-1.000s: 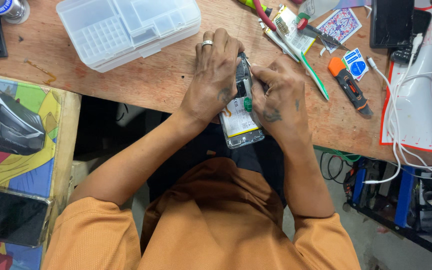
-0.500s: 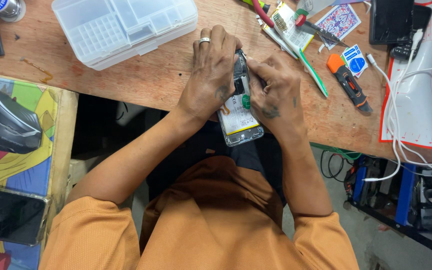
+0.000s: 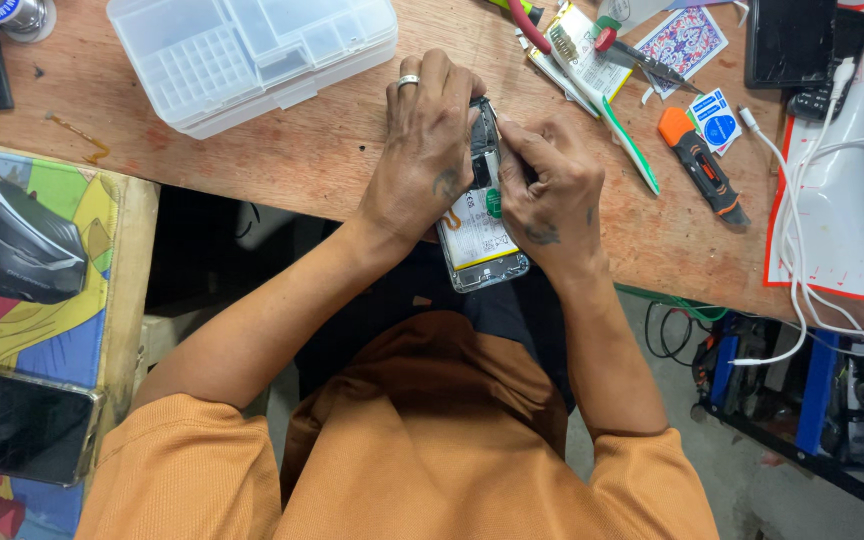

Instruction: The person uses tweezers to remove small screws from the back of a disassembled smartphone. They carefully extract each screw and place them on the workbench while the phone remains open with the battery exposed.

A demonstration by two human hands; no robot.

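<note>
Both hands' grip around opened phone [image 3: 480, 215]

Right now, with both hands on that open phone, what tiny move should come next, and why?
Probably a gentle lift with the right hand at the phone's upper part. Its back is off, the battery shows, and the right fingertips pinch there. The left hand grips the edge, steadying it. What they pinch is too small to tell, so go slowly.
</note>
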